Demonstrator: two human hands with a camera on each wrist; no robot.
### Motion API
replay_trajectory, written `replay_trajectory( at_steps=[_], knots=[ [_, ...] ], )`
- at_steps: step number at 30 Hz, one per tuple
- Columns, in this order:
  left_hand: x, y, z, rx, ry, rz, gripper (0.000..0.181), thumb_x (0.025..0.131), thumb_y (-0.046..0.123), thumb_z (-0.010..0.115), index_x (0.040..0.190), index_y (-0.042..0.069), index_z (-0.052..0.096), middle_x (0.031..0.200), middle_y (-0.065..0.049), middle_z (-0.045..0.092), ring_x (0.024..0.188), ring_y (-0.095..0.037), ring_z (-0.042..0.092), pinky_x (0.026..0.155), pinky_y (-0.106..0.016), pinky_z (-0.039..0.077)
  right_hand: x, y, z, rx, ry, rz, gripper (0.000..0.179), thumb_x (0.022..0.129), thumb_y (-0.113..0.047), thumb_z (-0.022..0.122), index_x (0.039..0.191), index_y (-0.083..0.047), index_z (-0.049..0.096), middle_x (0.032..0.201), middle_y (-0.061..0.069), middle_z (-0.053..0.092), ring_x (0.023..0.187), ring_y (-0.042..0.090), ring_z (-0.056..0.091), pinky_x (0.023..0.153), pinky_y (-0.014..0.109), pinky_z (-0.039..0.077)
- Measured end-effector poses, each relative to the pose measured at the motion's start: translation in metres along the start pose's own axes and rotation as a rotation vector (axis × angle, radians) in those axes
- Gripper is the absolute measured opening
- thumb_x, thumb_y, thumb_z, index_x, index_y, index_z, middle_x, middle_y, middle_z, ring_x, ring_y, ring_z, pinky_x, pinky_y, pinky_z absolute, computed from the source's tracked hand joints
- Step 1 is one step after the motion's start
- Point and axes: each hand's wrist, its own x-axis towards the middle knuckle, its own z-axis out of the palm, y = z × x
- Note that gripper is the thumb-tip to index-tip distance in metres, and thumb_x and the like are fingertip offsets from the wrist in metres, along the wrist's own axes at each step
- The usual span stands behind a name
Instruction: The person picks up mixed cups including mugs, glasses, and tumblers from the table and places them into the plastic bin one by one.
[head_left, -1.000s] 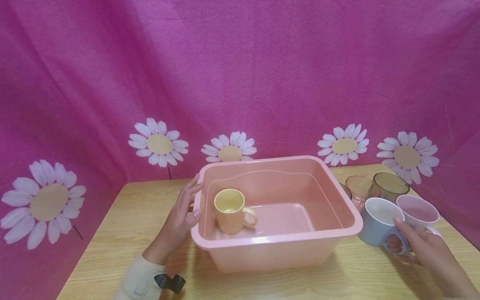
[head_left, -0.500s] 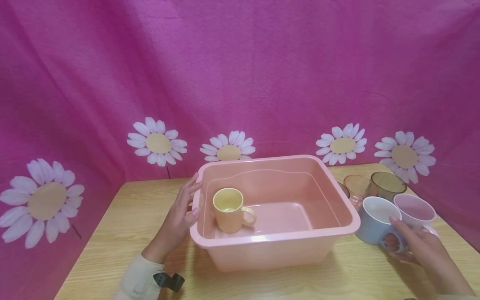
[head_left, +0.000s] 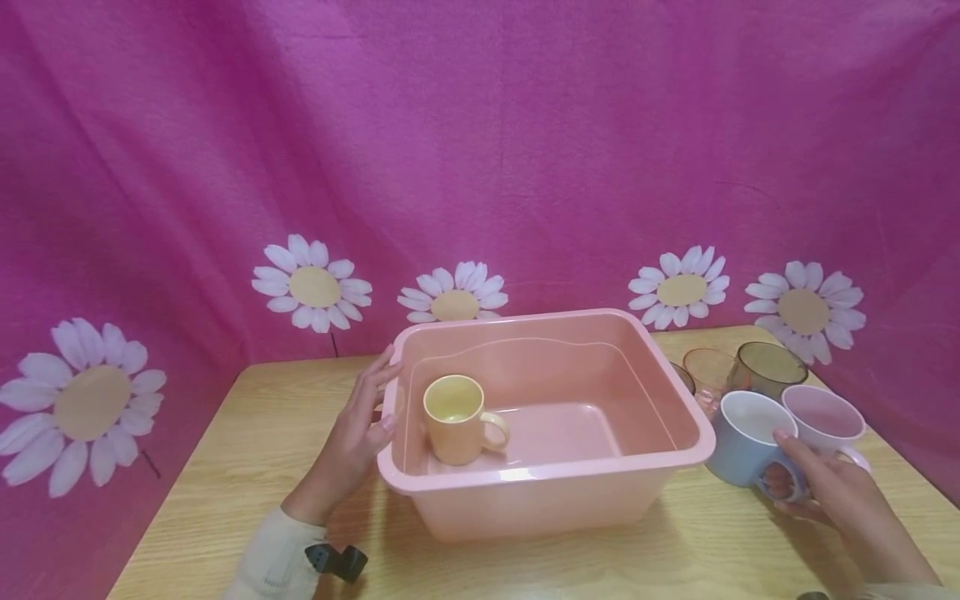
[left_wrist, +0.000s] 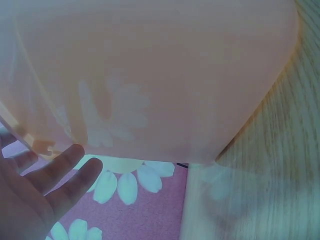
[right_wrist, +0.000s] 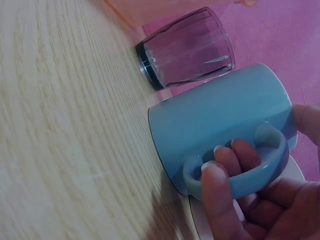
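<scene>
hidden: from the head, the tub (head_left: 547, 504) covers most of the dark glass (right_wrist: 190, 50)
mugs: three; yellow mug (head_left: 453, 435) inside the tub, blue mug (head_left: 738, 454) and pink mug (head_left: 825, 417) right of it
glasses: three, right of the tub, counting orange glass (head_left: 707, 377) and olive glass (head_left: 768, 372)
left hand (head_left: 352, 437): fingers fairly straight, resting at the tub's left rim
right hand (head_left: 836, 487): fingers curled through the blue mug's handle

The blue mug (head_left: 737, 457), white inside, is upright at the pink tub's (head_left: 540, 507) three o'clock, handle (right_wrist: 260, 176) toward four; the tub rests on the worktop (head_left: 217, 467).
</scene>
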Motion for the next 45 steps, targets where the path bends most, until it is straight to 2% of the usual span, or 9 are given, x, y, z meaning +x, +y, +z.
replay_trajectory(
  at_steps=[5, 7, 11, 17, 21, 25, 30, 39, 45],
  knots=[
    [-0.0005, -0.0017, 0.0, 0.003, -0.007, -0.005, 0.058, 0.089, 0.023, 0.046, 0.145, 0.011, 0.036, 0.159, 0.0, 0.018, 0.121, -0.035, 0.052, 0.091, -0.054, 0.049, -0.002, -0.0003, -0.0002, -0.003, -0.018, 0.011, 0.038, 0.098, -0.047, 0.045, 0.104, -0.01, 0.054, 0.08, -0.005, 0.062, 0.075, 0.007, 0.062, 0.068, 0.033, 0.059],
    [-0.0001, -0.0017, -0.0004, 0.006, -0.016, -0.007, 0.058, 0.089, 0.023, 0.046, 0.146, 0.012, 0.035, 0.16, 0.001, 0.017, 0.121, -0.034, 0.051, 0.092, -0.054, 0.049, -0.002, 0.001, -0.0008, 0.001, -0.022, 0.001, 0.034, 0.099, -0.046, 0.044, 0.102, -0.015, 0.055, 0.082, -0.006, 0.062, 0.076, 0.006, 0.06, 0.068, 0.033, 0.058],
    [0.001, -0.0003, -0.0013, 0.012, -0.027, -0.014, 0.058, 0.091, 0.024, 0.046, 0.146, 0.014, 0.034, 0.16, 0.002, 0.015, 0.122, -0.034, 0.051, 0.092, -0.052, 0.049, -0.0006, 0.0031, -0.001, 0.003, -0.016, -0.015, 0.033, 0.099, -0.046, 0.044, 0.104, -0.015, 0.054, 0.084, -0.006, 0.06, 0.077, 0.006, 0.06, 0.068, 0.034, 0.059],
    [-0.0008, -0.0002, -0.0009, -0.003, -0.02, -0.039, 0.058, 0.09, 0.027, 0.047, 0.146, 0.016, 0.035, 0.16, 0.003, 0.016, 0.128, -0.033, 0.045, 0.094, -0.056, 0.047, 0.0006, 0.0032, -0.0004, -0.011, -0.018, -0.008, 0.047, 0.098, -0.048, 0.043, 0.115, -0.004, 0.047, 0.086, -0.009, 0.059, 0.078, 0.004, 0.059, 0.07, 0.035, 0.059],
    [-0.0019, -0.0012, -0.0007, -0.011, -0.008, -0.017, 0.058, 0.09, 0.026, 0.046, 0.146, 0.016, 0.036, 0.159, 0.002, 0.017, 0.126, -0.034, 0.047, 0.094, -0.057, 0.046, 0.0013, 0.002, 0.0004, -0.027, -0.013, -0.01, 0.056, 0.098, -0.049, 0.042, 0.123, 0.001, 0.038, 0.09, -0.013, 0.055, 0.079, 0.002, 0.057, 0.07, 0.035, 0.059],
    [-0.0014, -0.0024, -0.0009, -0.016, -0.005, 0.008, 0.058, 0.089, 0.024, 0.046, 0.146, 0.014, 0.036, 0.159, 0.0, 0.018, 0.123, -0.033, 0.05, 0.092, -0.057, 0.047, 0.0008, 0.0009, 0.0008, 0.005, -0.001, -0.022, 0.041, 0.099, -0.046, 0.044, 0.115, -0.008, 0.046, 0.087, -0.011, 0.056, 0.077, 0.003, 0.058, 0.068, 0.036, 0.059],
    [-0.0005, -0.0024, -0.0013, -0.023, -0.011, 0.01, 0.059, 0.089, 0.024, 0.046, 0.146, 0.013, 0.036, 0.159, 0.001, 0.018, 0.126, -0.033, 0.047, 0.093, -0.057, 0.046, -0.0025, 0.0, 0.0021, 0.064, 0.005, -0.029, 0.024, 0.099, -0.041, 0.048, 0.104, -0.018, 0.051, 0.083, -0.008, 0.059, 0.074, 0.006, 0.06, 0.064, 0.035, 0.059],
    [0.0001, -0.0035, -0.0007, -0.017, -0.005, 0.015, 0.058, 0.089, 0.024, 0.046, 0.146, 0.012, 0.036, 0.159, 0.0, 0.018, 0.125, -0.034, 0.048, 0.093, -0.056, 0.047, -0.005, -0.0005, 0.0028, 0.039, 0.029, -0.052, 0.021, 0.099, -0.04, 0.049, 0.101, -0.019, 0.054, 0.08, -0.007, 0.059, 0.072, 0.006, 0.059, 0.063, 0.035, 0.059],
    [-0.0003, -0.0033, -0.0004, -0.014, -0.006, 0.014, 0.059, 0.089, 0.024, 0.045, 0.146, 0.012, 0.036, 0.159, 0.0, 0.018, 0.126, -0.034, 0.047, 0.092, -0.057, 0.047, -0.0053, -0.0023, 0.0027, 0.021, 0.026, -0.058, 0.026, 0.099, -0.041, 0.048, 0.101, -0.015, 0.052, 0.075, -0.003, 0.06, 0.072, 0.006, 0.059, 0.064, 0.036, 0.059]
  ],
)
